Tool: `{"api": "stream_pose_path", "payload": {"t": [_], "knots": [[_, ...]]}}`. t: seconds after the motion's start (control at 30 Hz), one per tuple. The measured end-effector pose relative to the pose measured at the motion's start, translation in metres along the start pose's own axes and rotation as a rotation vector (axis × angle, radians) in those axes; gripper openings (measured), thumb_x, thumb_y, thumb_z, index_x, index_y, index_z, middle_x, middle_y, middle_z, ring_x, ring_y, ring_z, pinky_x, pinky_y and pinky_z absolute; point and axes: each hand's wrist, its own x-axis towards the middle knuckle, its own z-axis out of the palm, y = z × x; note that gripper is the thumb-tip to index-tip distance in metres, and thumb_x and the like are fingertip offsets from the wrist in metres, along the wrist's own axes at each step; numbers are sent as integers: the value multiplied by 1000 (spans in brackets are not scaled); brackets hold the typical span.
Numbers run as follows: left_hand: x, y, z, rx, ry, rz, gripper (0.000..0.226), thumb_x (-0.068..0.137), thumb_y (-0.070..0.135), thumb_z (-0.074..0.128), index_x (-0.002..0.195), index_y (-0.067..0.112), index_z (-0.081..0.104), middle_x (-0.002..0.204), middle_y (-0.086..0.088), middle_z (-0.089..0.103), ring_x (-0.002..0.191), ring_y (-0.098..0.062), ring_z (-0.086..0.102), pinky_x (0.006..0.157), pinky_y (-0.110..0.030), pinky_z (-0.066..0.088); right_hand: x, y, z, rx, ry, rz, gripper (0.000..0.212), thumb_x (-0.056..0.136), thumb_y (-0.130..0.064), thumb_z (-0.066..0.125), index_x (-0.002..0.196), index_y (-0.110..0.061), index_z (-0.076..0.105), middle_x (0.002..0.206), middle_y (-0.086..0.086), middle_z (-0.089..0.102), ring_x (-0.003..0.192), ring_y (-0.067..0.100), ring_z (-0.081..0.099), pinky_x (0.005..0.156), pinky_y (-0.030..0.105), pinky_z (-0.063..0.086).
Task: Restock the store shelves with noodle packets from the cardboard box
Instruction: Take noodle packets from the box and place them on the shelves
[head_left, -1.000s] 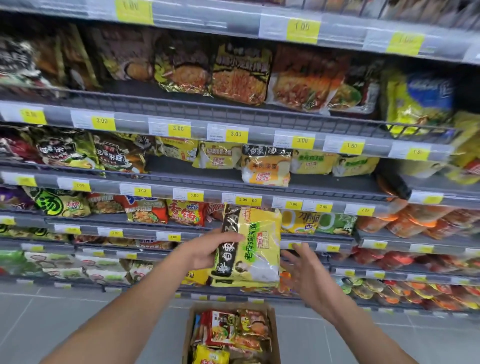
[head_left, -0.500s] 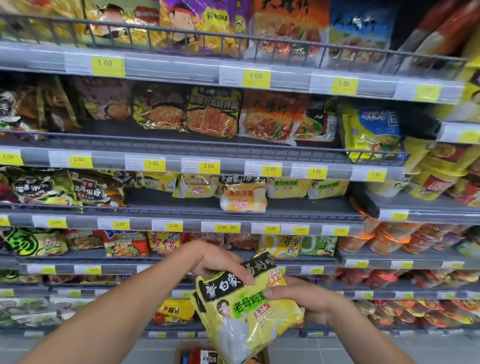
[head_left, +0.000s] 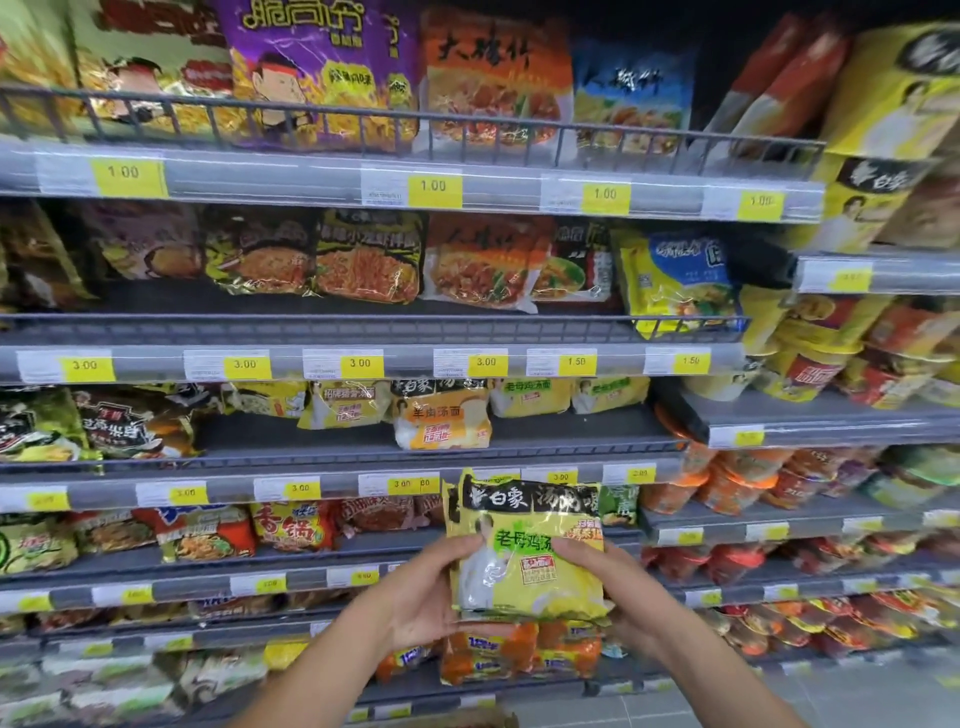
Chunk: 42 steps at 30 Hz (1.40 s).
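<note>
The yellow noodle packet (head_left: 524, 551), tilted half a second ago, is now held upright and raised by both hands (head_left: 431, 592), each pinching a side, probably toward the matching yellow packets (head_left: 530, 397) on the shelf (head_left: 571, 436) above.

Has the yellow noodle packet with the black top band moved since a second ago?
Yes. The yellow noodle packet has risen against the shelves: it was below the yellow price tags, and its top now overlaps them. Both hands hold it.

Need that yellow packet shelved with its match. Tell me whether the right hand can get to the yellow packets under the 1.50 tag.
Probably not yet. The right hand and left hand both grip the yellow noodle packet. The matching yellow packets sit higher, set back on their shelf, with open space in front.
</note>
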Motion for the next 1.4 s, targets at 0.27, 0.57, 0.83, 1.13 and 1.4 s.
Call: {"api": "stream_pose_path", "payload": {"t": [0.27, 0.57, 0.83, 1.13, 1.4], "knots": [[18, -7, 18, -76, 403, 144, 96, 70, 24, 90, 148, 10, 35, 132, -25, 63, 107, -43, 69, 73, -52, 60, -9, -17, -23, -354, 266, -281, 66, 72, -68, 69, 119, -22, 61, 112, -7, 65, 101, 9, 63, 81, 29, 47], [24, -19, 35, -55, 493, 243, 95, 75, 41, 77, 153, 20, 28, 139, -10, 59, 110, -28, 67, 76, -41, 61, 14, -8, -57, -315, 158, -28, 37, 85, -43, 76, 114, -22, 69, 51, -8, 55, 46, 7, 44, 44, 21, 35], [15, -31, 33, -150, 547, 281, 64, 89, 38, 72, 142, 22, 40, 113, 2, 59, 89, -31, 70, 89, -57, 58, 41, -44, -71, -136, 268, -99, 22, 89, -22, 75, 106, -8, 73, 71, 12, 69, 50, 13, 57, 40, 21, 44], [-19, -55, 19, -198, 656, 225, 95, 74, 24, 89, 150, 22, 33, 134, -22, 57, 99, -47, 71, 79, -59, 59, 112, -125, -57, 1, 456, -291, 10, 95, -10, 66, 85, -13, 63, 85, 8, 69, 63, 19, 69, 60, 29, 60], [-33, -58, 20, -192, 676, 266, 26, 97, -1, 53, 121, 2, 46, 108, -11, 51, 95, -37, 57, 96, -68, 48, 166, -125, -31, -53, 541, -196, 8, 99, -8, 56, 96, -5, 63, 65, 6, 67, 68, 25, 74, 78, 41, 63]]}}
